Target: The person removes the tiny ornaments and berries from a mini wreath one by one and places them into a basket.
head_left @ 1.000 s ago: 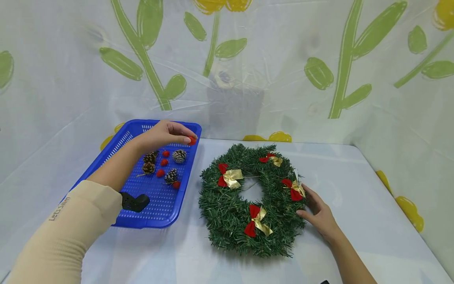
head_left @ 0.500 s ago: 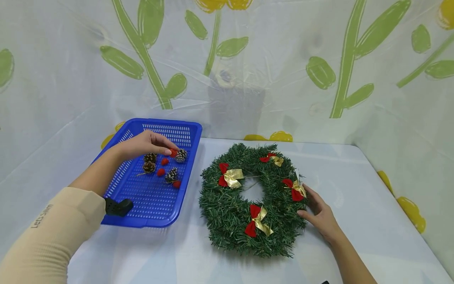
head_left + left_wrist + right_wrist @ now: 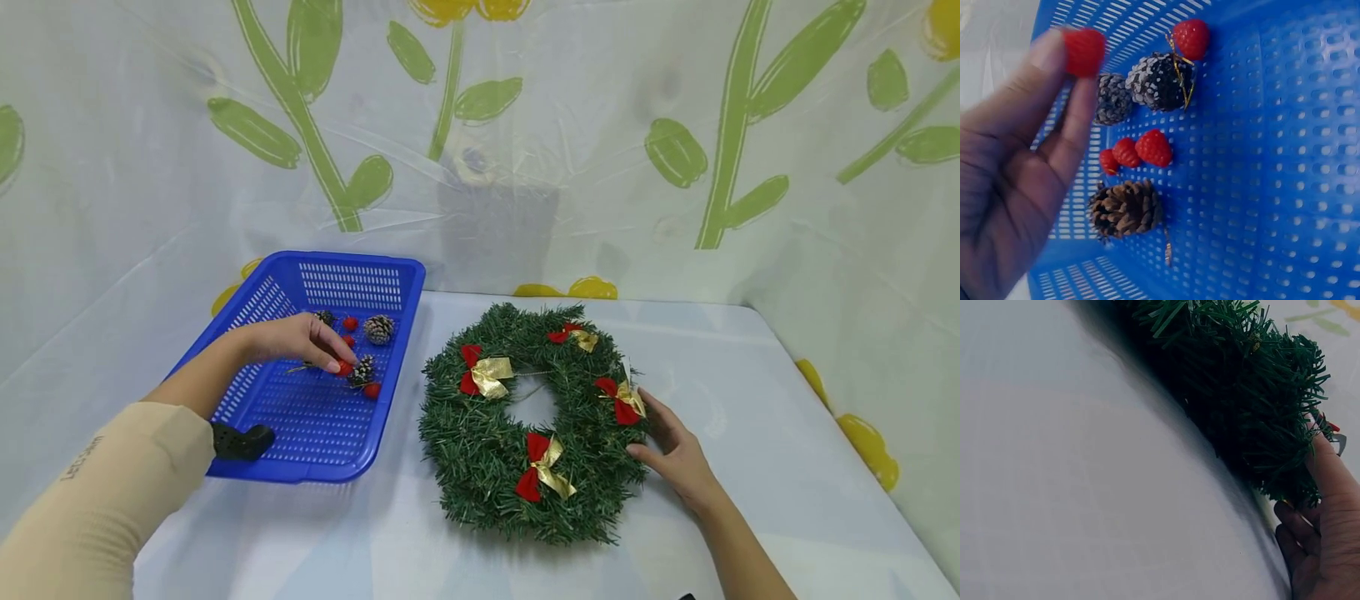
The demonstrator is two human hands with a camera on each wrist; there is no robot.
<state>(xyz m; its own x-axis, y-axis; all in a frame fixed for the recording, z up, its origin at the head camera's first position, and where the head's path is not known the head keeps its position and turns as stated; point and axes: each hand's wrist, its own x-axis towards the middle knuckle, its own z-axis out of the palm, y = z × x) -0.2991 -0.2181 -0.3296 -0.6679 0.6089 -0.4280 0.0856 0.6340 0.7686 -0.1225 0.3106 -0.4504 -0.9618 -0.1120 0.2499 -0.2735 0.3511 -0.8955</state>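
My left hand (image 3: 296, 343) is over the blue basket, pinching a red artificial raspberry (image 3: 1085, 52) between thumb and fingertips. Below it in the basket lie several more raspberries (image 3: 1154, 148), a frosted pine cone (image 3: 378, 329), a second frosted cone (image 3: 1159, 81) with a gold cord, and a brown pine cone (image 3: 1127, 208). On the table to the right lies a green wreath (image 3: 465, 450) with red and gold bows (image 3: 545, 467). My right hand (image 3: 680, 462) holds the wreath's right edge, thumb on the near side; some fingers are hidden behind the greenery.
The blue plastic basket (image 3: 400, 375) stands at the left of the white table (image 3: 750, 375). A white curtain (image 3: 570, 167) printed with green stems and yellow flowers closes off the back and sides. A black strap device (image 3: 243, 442) sits at my left wrist.
My left hand has moved left and toward me with the raspberry, from near the basket's far right rim to low over the cones. The right hand and the wreath have stayed put.
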